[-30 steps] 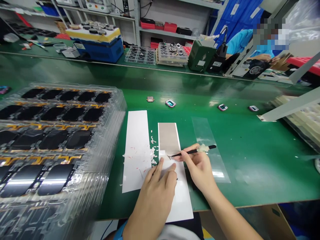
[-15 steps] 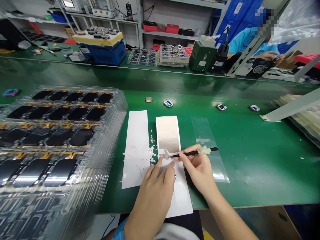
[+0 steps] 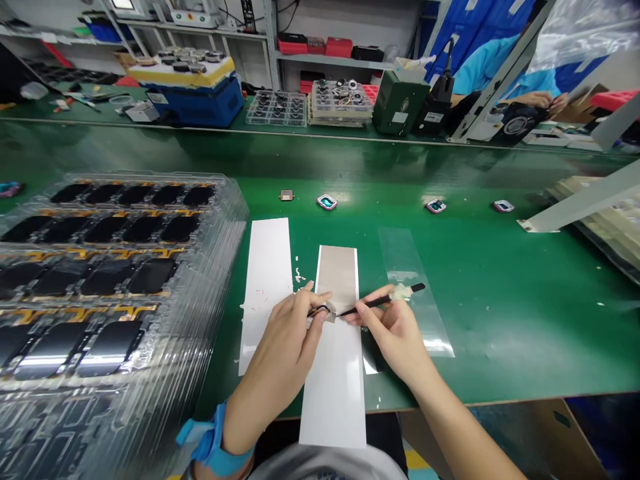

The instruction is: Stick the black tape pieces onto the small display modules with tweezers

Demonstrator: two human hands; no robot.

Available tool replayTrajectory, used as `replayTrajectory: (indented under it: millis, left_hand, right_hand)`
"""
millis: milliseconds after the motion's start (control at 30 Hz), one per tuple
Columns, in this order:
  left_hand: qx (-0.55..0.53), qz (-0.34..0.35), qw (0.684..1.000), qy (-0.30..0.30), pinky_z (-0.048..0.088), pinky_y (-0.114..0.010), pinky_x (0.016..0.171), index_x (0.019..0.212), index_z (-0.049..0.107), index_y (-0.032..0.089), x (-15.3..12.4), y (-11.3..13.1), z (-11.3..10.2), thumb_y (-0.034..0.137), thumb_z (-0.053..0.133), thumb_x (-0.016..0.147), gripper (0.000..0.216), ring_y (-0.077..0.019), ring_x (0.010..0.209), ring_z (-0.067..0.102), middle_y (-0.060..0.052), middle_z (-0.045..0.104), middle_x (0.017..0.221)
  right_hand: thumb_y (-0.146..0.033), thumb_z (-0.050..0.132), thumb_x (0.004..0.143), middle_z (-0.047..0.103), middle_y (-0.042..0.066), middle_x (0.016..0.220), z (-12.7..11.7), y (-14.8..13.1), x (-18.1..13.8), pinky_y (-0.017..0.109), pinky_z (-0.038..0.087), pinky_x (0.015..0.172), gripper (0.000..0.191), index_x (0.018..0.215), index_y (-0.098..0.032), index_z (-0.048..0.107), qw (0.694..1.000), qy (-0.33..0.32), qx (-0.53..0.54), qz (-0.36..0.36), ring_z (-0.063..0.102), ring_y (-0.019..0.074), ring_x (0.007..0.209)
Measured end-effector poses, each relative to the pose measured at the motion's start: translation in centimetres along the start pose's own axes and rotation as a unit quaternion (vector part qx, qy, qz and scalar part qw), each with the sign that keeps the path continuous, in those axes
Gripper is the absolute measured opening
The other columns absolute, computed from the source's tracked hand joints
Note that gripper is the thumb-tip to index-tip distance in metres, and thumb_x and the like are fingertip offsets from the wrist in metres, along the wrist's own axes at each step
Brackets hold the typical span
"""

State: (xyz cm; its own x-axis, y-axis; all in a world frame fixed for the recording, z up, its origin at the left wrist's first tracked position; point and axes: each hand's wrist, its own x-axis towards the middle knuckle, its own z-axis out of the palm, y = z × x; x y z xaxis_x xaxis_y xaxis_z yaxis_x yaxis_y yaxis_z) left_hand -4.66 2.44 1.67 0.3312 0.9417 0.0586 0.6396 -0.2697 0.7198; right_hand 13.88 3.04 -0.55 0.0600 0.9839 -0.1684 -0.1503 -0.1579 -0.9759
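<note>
Black tweezers (image 3: 373,304) sit gripped in the right hand (image 3: 395,337), tip just beside a small flap (image 3: 329,312). The left hand (image 3: 283,340) pinches that flap, on one beige strip (image 3: 337,277) mid-table. Four small parts (image 3: 326,202) lie far.

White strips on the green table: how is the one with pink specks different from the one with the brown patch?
The speckled white strip is plain white with tiny pink flecks; the patched strip has a tan patch on its far half. The left hand pinches a folded corner on the patched strip, with black tweezers in the right hand beside it; the speckled white strip has no such corner. Both are long, narrow and flat on the green mat.
</note>
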Motion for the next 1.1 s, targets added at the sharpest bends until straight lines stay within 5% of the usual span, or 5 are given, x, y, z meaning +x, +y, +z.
replayTrajectory:
  millis: [433, 533, 600, 733, 1100]
  left_hand:
    - [-0.042, 0.003, 0.999, -0.020, 0.021, -0.060, 0.117, 0.098, 0.048, 0.025, 0.6, -0.5, 0.2, 0.023, 0.036, 0.103, 0.013, -0.0240, 0.128, 0.052, -0.006, 0.068, 0.116]
    - [-0.120, -0.046, 0.991, 0.036, 0.041, -0.050, 0.102, 0.096, 0.049, 0.024, 0.5, -0.3, 0.2, 0.029, 0.040, 0.103, 0.012, -0.0258, 0.119, 0.057, -0.006, 0.068, 0.109]
    - [-0.216, -0.085, 0.971, 0.052, 0.050, -0.037, 0.082, 0.100, 0.049, 0.024, 0.4, 0.1, 0.2, 0.033, 0.043, 0.102, 0.011, -0.0214, 0.094, 0.065, -0.004, 0.067, 0.097]
    - [-0.384, -0.124, 0.914, 0.050, 0.042, -0.024, 0.057, 0.106, 0.046, 0.024, -0.3, 1.4, 0.4, 0.038, 0.042, 0.103, 0.014, -0.0118, 0.058, 0.053, 0.003, 0.061, 0.074]
    - [-0.454, -0.079, 0.887, 0.036, 0.034, -0.024, 0.060, 0.102, 0.043, 0.024, -0.9, 1.1, 1.6, 0.033, 0.037, 0.103, 0.011, -0.0132, 0.064, 0.043, 0.005, 0.048, 0.069]
  right_hand:
    - [-0.042, 0.079, 0.075, 0.071, -0.001, 0.064, -0.5, -0.5, -0.1, 0.030, 0.060, 0.063, 0.035, 0.084, -0.023, 0.051, 1.000, 0.010, 0.012, -0.022, 0.073, 0.0180, 0.059]
    - [-0.036, 0.076, 0.080, 0.072, 0.000, 0.075, -0.6, -0.7, -0.8, 0.029, 0.061, 0.065, 0.028, 0.086, -0.023, 0.052, 0.995, 0.052, 0.039, -0.076, 0.073, 0.0160, 0.064]
    - [-0.031, 0.074, 0.083, 0.069, -0.001, 0.078, -0.1, -0.8, -1.5, 0.030, 0.062, 0.066, 0.021, 0.086, -0.024, 0.054, 0.989, 0.067, 0.065, -0.118, 0.075, 0.0170, 0.071]
    - [-0.028, 0.069, 0.087, 0.063, -0.001, 0.080, 1.9, -0.7, -2.7, 0.035, 0.065, 0.071, 0.015, 0.087, -0.025, 0.054, 0.983, 0.067, 0.087, -0.149, 0.075, 0.0208, 0.081]
    - [-0.024, 0.064, 0.091, 0.063, 0.000, 0.084, 3.0, 0.3, -2.9, 0.033, 0.066, 0.067, 0.013, 0.090, -0.027, 0.052, 0.985, 0.043, 0.083, -0.148, 0.075, 0.0208, 0.083]
